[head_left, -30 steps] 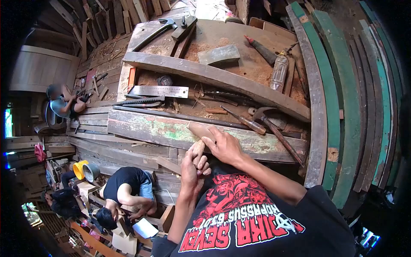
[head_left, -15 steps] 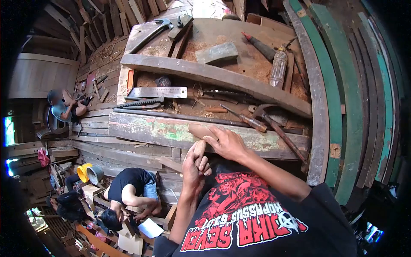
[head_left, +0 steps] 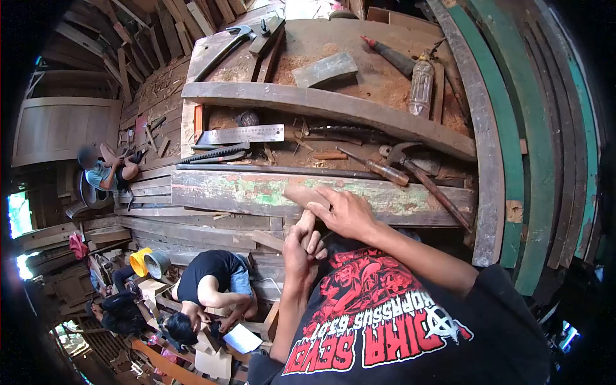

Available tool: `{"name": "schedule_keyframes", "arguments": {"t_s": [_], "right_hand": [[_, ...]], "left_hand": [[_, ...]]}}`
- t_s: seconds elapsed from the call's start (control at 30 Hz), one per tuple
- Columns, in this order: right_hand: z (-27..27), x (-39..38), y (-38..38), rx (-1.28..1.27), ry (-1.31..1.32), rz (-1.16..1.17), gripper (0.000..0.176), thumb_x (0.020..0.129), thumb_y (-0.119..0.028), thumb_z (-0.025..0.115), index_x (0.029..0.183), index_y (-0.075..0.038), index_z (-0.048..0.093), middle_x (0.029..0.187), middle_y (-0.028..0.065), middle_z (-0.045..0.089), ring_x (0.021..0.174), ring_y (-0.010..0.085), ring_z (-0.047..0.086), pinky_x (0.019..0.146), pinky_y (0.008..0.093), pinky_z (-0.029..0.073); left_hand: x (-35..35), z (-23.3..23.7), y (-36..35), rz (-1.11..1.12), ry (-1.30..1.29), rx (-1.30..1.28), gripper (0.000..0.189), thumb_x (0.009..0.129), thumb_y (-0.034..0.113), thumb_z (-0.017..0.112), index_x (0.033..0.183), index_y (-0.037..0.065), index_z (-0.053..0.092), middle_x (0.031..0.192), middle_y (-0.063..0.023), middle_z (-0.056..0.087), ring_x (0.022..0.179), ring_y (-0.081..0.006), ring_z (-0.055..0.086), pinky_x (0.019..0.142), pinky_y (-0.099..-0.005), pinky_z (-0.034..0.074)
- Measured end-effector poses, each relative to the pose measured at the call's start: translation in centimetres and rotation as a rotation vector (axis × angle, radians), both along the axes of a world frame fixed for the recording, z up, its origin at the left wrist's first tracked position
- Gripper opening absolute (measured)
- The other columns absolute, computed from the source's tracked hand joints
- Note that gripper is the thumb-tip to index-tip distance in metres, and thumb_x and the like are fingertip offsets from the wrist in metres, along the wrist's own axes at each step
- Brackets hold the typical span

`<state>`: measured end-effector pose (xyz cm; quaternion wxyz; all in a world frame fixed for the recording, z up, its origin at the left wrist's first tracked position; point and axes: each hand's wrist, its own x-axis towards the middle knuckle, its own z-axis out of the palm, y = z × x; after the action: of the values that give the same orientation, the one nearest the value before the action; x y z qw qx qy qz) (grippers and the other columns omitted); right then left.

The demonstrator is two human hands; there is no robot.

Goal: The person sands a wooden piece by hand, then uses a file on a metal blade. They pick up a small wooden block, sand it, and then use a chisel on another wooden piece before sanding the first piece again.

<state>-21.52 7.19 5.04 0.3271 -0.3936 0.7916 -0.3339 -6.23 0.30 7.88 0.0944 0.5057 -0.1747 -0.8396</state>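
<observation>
A flat brown piece (head_left: 304,195), wood-like in colour, is pinched in my right hand (head_left: 346,215) above the plank with worn green paint (head_left: 250,191). My right thumb lies over its near edge. Just below and to the left, my left hand (head_left: 304,247) is closed, fingers curled, its upper end against or very near the piece. What it grips is hidden. Past the plank lie a screwdriver (head_left: 385,172) with a wooden handle, a claw hammer (head_left: 430,186), a steel ruler (head_left: 244,133) and a dark ridged bar (head_left: 218,154).
Farther back on the bench are a grey block (head_left: 326,69), another hammer (head_left: 224,51) and a clear bottle (head_left: 421,86). Long boards (head_left: 494,128) stand at the right. One person (head_left: 208,282) bends over work at lower left; another (head_left: 106,170) sits farther off.
The view has shifted slightly, so the bench and hands sit a little farther right. Both hands stay together at the brown piece, which shows at a slightly different angle.
</observation>
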Motion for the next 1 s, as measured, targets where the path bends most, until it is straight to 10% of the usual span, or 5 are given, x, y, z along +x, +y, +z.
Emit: {"name": "schedule_keyframes", "arguments": {"t_s": [0.47, 1.0], "right_hand": [[1.4, -0.1, 1.0, 0.05, -0.071, 0.148, 0.054, 0.105, -0.052, 0.06, 0.136, -0.008, 0.066, 0.093, 0.0299, 0.075, 0.091, 0.0512, 0.073, 0.082, 0.0613, 0.058], [0.8, 0.8, 1.2, 0.024, 0.028, 0.055, 0.045, 0.107, -0.044, 0.059, 0.134, -0.009, 0.062, 0.091, 0.0297, 0.074, 0.089, 0.053, 0.073, 0.078, 0.0633, 0.057]], "left_hand": [[0.4, -1.7, 1.7, -0.261, -0.112, -0.542, 0.024, 0.111, 0.029, 0.04, 0.107, 0.012, 0.057, 0.069, 0.0033, 0.039, 0.053, -0.0093, 0.035, 0.05, -0.028, 0.032], [0.4, -1.7, 1.4, -0.131, -0.045, -0.366, 0.024, 0.107, 0.023, 0.042, 0.111, 0.007, 0.059, 0.07, 0.003, 0.041, 0.052, -0.0087, 0.037, 0.048, -0.0276, 0.034]]}}
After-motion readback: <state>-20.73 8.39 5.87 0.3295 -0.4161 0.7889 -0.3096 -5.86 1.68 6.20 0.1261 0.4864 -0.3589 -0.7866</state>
